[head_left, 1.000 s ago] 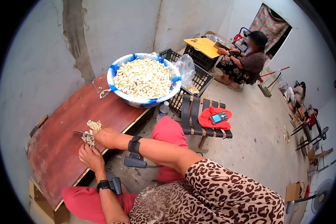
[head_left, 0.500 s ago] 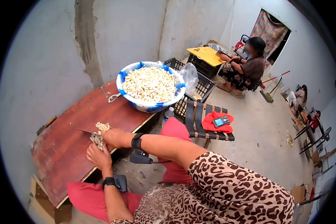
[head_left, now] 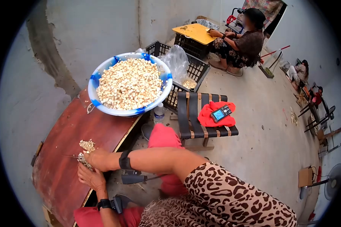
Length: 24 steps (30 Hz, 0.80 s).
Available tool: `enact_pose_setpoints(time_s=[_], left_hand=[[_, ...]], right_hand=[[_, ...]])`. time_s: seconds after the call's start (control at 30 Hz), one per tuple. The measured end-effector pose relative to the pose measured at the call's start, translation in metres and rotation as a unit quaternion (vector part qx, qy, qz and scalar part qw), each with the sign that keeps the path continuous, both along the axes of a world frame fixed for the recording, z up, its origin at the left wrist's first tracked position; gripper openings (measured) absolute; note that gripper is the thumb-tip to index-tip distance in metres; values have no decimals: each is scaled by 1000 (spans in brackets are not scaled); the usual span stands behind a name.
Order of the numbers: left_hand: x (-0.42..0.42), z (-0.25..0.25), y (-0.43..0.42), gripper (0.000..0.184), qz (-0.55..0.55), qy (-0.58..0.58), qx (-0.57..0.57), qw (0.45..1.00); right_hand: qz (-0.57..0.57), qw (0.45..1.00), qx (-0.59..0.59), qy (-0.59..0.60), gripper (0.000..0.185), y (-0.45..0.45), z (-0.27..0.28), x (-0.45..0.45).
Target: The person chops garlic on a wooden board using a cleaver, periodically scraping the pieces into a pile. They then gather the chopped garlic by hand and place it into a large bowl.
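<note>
On the reddish-brown wooden table (head_left: 60, 178), my right hand (head_left: 98, 159) is closed around a knife, with its thin blade (head_left: 69, 156) pointing left. My left hand (head_left: 91, 177) lies just nearer to me, its fingers pressed around a bunch of pale, dark-edged pieces (head_left: 83, 160) beside the blade. A small heap of pale chopped bits (head_left: 88, 145) lies beyond my right hand. The knife's handle is hidden in my grip. Farther back, a blue-and-white basin (head_left: 93, 90) is heaped with similar chopped pieces (head_left: 130, 83).
A water bottle (head_left: 159, 113) stands by the basin. Black crates (head_left: 197, 70) hold a clear plastic bag (head_left: 175, 62). A strapped stool (head_left: 185, 113) bears a red cloth (head_left: 205, 115) and phone (head_left: 221, 113). Another person (head_left: 246, 41) sits at a yellow board (head_left: 195, 33). A fan (head_left: 333, 181) stands right.
My view has shifted, so the table, basin and both hands sit lower and farther left. Both hands stay together at the bunch, with the knife still in my right hand.
</note>
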State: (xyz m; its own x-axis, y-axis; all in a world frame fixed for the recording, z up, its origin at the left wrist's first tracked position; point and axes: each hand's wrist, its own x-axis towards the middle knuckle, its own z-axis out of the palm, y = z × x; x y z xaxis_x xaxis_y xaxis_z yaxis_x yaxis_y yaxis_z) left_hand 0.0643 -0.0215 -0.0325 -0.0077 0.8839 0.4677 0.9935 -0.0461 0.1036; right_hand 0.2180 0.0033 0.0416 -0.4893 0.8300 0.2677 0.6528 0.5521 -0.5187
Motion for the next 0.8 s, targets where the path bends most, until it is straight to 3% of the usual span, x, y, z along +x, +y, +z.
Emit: enact_pose_setpoints(time_s=[0.13, 0.23, 0.37, 0.47, 0.6, 0.7, 0.8], left_hand=[[-11, 6, 11, 71, -72, 21, 5, 997], [-13, 57, 25, 64, -116, 23, -193, 974], [-23, 81, 36, 60, -159, -12, -265, 951], [-25, 74, 29, 64, -193, -1, -212, 958], [-21, 90, 25, 69, -230, -19, -239, 943], [-23, 101, 28, 75, -230, -21, -294, 927], [-30, 103, 26, 81, -249, -10, -226, 942]], right_hand=[[10, 1000, 3, 27, 34, 0, 1, 0], [-10, 999, -42, 12, 37, -2, 8, 1], [-11, 999, -50, -4, 39, -1, 7, 6], [-9, 996, -87, -2, 38, -10, 15, 17], [-20, 987, -160, -7, 40, -17, 22, 22], [-21, 987, -159, -5, 30, -22, 21, 22], [-27, 985, -169, -2, 25, -20, 21, 19]])
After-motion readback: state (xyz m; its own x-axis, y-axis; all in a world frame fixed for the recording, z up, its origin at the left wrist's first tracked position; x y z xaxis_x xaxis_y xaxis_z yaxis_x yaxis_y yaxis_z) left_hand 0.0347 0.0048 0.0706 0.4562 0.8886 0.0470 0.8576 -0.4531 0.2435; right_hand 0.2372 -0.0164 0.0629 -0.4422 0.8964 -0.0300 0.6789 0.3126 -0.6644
